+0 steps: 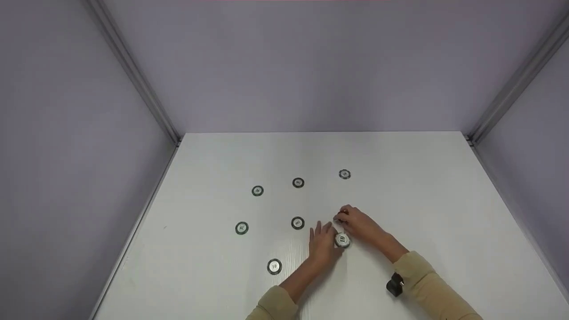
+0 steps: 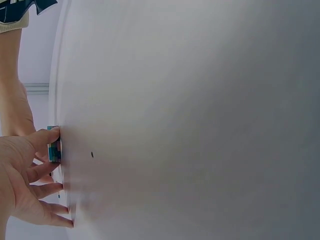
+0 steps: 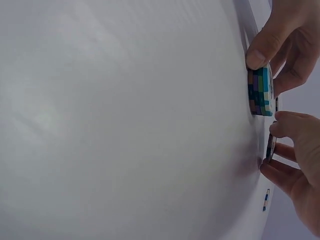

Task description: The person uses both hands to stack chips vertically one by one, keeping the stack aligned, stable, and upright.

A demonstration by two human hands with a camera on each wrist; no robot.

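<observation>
Two hands: both work low and right of centre in the head view, over a white table (image 1: 444,200).
Left hand (image 1: 322,246): fingers mostly straight, thumb resting on the rim of a short stack of chips (image 1: 342,240); a steadying touch, not a closed grip.
Stack of chips: sits on the table between the two hands; the right wrist view shows its striped teal and purple edges (image 3: 260,92) lying flat and aligned.
Right hand (image 1: 358,222): its grip is pinched on a single chip (image 3: 271,146), held on edge just beside the stack.
Handling: the chips look stiff, smooth and light, so probably slippery face to face; the rim seems the best place to take hold, and a knock from the side could topple the stack.
Near chip (image 1: 274,266): lies alone at the lower middle, left of the left forearm.
Middle chips: one (image 1: 297,222) just beyond the left fingertips, another (image 1: 241,228) further left.
Far chips: three in a loose row across the upper table (image 1: 257,190) (image 1: 298,182) (image 1: 344,174), well apart.
Obstacles: nothing lies between the hands and the loose chips.
</observation>
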